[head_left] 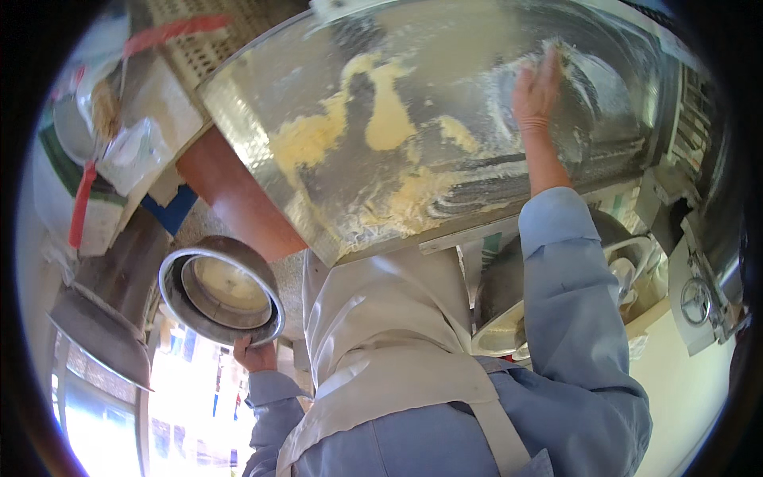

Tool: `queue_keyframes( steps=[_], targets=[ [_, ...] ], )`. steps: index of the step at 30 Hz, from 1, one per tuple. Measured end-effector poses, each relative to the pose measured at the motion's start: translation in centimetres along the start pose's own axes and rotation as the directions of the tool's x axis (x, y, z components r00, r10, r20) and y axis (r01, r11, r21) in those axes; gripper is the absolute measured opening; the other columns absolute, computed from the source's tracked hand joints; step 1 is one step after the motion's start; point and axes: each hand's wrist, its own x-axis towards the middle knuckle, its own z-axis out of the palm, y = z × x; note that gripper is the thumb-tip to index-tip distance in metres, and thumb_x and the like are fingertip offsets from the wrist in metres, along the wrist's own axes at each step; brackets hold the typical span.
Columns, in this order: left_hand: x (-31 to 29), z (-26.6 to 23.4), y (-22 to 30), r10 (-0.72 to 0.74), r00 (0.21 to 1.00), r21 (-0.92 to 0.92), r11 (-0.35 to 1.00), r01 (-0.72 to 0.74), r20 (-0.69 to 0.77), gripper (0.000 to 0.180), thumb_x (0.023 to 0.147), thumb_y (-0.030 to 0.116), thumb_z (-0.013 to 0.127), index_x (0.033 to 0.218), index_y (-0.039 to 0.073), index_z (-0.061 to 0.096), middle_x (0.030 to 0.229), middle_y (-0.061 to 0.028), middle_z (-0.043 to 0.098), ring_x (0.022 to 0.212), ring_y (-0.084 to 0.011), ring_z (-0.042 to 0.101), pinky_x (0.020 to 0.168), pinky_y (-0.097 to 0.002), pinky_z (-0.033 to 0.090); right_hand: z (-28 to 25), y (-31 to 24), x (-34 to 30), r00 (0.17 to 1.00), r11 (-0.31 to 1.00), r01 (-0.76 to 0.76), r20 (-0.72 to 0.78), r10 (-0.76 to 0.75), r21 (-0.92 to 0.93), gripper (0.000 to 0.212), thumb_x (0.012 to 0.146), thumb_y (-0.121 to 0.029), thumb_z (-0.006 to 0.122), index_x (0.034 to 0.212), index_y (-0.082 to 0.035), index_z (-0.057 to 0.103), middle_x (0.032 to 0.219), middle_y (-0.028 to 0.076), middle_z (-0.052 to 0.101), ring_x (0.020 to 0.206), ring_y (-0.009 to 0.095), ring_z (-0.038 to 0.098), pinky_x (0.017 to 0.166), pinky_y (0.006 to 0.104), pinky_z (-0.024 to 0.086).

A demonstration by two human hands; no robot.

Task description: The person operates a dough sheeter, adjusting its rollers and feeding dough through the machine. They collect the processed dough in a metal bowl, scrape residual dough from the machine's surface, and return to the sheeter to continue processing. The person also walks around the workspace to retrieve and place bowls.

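Observation:
My left hand [255, 354], at the lower left, grips the rim of a round metal bowl [280, 318], its fingers curled at the edge. Inside the bowl sits a smaller round metal vessel [191, 278] with something pale at its bottom; whether it is a sieve I cannot tell. My right hand [538, 91] reaches out over the far right of a metal worktable [477, 48], fingers stretched out and nothing seen in them. Around those fingers lies smeared white flour [592, 75]. A yellowish powdery or doughy layer [389, 115] covers patches of the table's left and middle.
At far left, a red-handled tool [82, 205] and a brush-like thing [104, 110] lie by a clear plastic bag [139, 143]. Below them hangs a large metal pan [103, 338]. A big metal bowl [501, 298] stands under my right arm, near a machine with a handwheel [696, 301].

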Motion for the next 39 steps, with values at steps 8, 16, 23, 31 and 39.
queue_keyframes(
  steps=[8,16,23,31,39],
  targets=[
    [0.8,-2.5,-1.4,-0.056,0.998,0.014,0.998,0.057,-0.041,0.058,0.065,0.004,0.053,0.122,0.001,0.048,0.122,-0.0112,0.053,0.114,-0.0280,0.049,0.100,-0.0445,0.038,6.7,-16.8,-0.9,0.461,0.568,0.691,0.332,-0.823,0.447,0.059,0.089,-0.042,0.042,0.136,-0.008,0.033,0.139,0.013,0.036,0.127,0.031,0.034,0.107,0.0430,0.025],
    [6.1,-3.6,-1.7,-0.012,0.968,0.311,0.946,0.093,-0.251,0.013,0.066,0.005,0.056,0.078,0.007,0.058,0.076,-0.0027,0.056,0.072,-0.0165,0.054,0.064,-0.0289,0.044,10.2,-23.4,-5.3,0.059,0.284,0.692,0.340,-0.939,0.664,0.059,0.085,-0.038,0.049,0.134,-0.008,0.036,0.142,0.008,0.032,0.130,0.026,0.031,0.109,0.0414,0.023],
    [8.3,-0.1,-1.8,0.066,0.987,0.307,0.951,-0.019,-0.143,0.036,0.064,-0.002,0.056,0.099,0.008,0.053,0.081,-0.0010,0.054,0.073,-0.0154,0.053,0.064,-0.0279,0.043,4.3,-18.2,-8.8,-0.188,0.240,0.441,0.350,-0.918,0.865,0.059,0.083,-0.040,0.052,0.133,-0.011,0.038,0.141,0.010,0.033,0.131,0.026,0.030,0.109,0.0408,0.023],
    [9.4,0.1,-1.4,0.032,0.999,0.293,0.956,-0.021,-0.030,0.040,0.067,-0.005,0.052,0.106,0.004,0.051,0.088,-0.0035,0.055,0.080,-0.0161,0.054,0.074,-0.0297,0.045,2.3,-10.0,3.5,0.372,0.537,0.778,0.448,-0.813,0.327,0.061,0.083,-0.036,0.052,0.135,-0.011,0.035,0.140,0.012,0.033,0.129,0.030,0.033,0.108,0.0404,0.026],
    [8.5,0.7,-1.5,0.057,0.983,0.330,0.944,0.005,-0.177,0.030,0.066,0.000,0.057,0.096,0.005,0.055,0.085,-0.0035,0.056,0.080,-0.0161,0.054,0.074,-0.0299,0.046,2.9,-13.5,-10.0,0.014,0.444,0.404,0.480,-0.877,0.800,0.072,0.076,-0.042,0.059,0.138,-0.014,0.033,0.142,0.008,0.032,0.131,0.026,0.030,0.109,0.0411,0.022]
  ],
)
